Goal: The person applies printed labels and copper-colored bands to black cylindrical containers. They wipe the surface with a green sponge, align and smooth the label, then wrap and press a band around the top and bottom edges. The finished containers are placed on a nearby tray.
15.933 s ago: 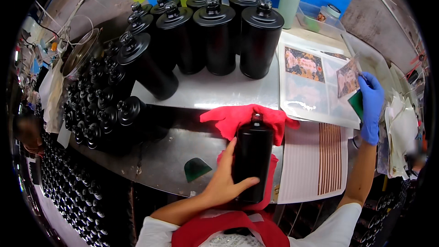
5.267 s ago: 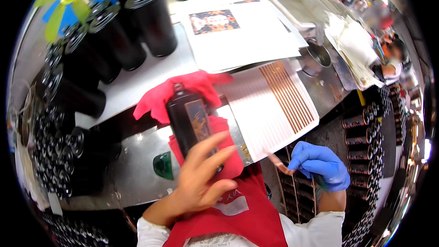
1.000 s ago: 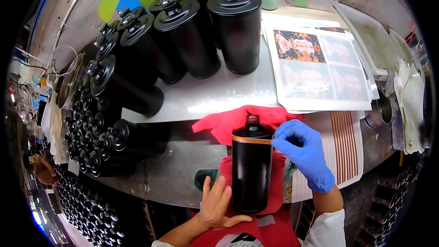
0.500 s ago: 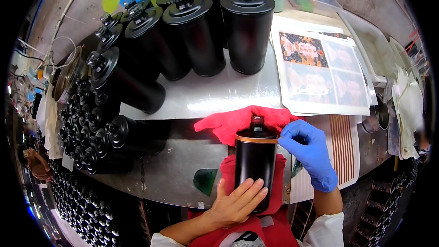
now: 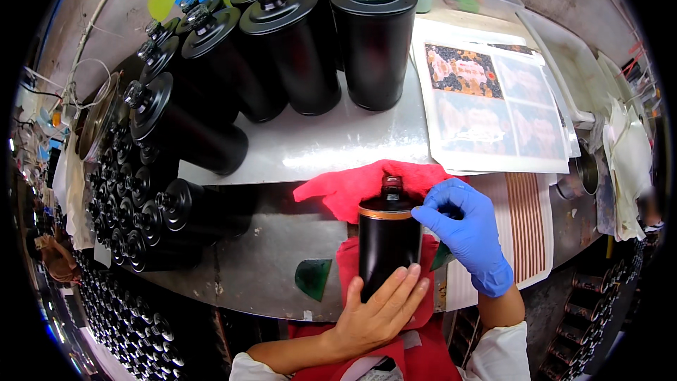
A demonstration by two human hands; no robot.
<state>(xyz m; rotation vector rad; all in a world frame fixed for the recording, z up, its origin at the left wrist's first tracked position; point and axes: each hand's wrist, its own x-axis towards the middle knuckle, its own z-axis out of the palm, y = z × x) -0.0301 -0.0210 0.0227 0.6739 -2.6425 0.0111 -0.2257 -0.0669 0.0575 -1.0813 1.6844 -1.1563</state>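
Observation:
A black bottle [image 5: 381, 243] with a clear glass neck stands tilted toward me on a pink cloth [image 5: 345, 187]. Round its shoulder runs a thin copper-coloured strip [image 5: 384, 215]. My bare left hand [image 5: 381, 314] lies over the bottle's lower front, fingers stretched out and flat against it. At the right end of the strip, my right hand [image 5: 462, 229], in a blue glove, pinches with thumb and forefinger. A green scraper [image 5: 442, 255] pokes out below that glove, tucked in the other fingers; its grip is partly hidden. Another green scraper [image 5: 313, 279] rests left of the bottle.
Several black bottles [image 5: 374, 42] stand on a pale raised board [image 5: 317, 148] at the back. More crowd the left side [image 5: 187, 204]. Printed sheets [image 5: 493, 120] lie at back right, above a sheet of brown strips [image 5: 525, 219]. A clear plastic bin [image 5: 518, 3] sits beyond.
My right hand has drawn in leftward against the bottle, bringing the strip's end close to its side. The green scraper has shifted left with it. My left hand has slid slightly up the bottle.

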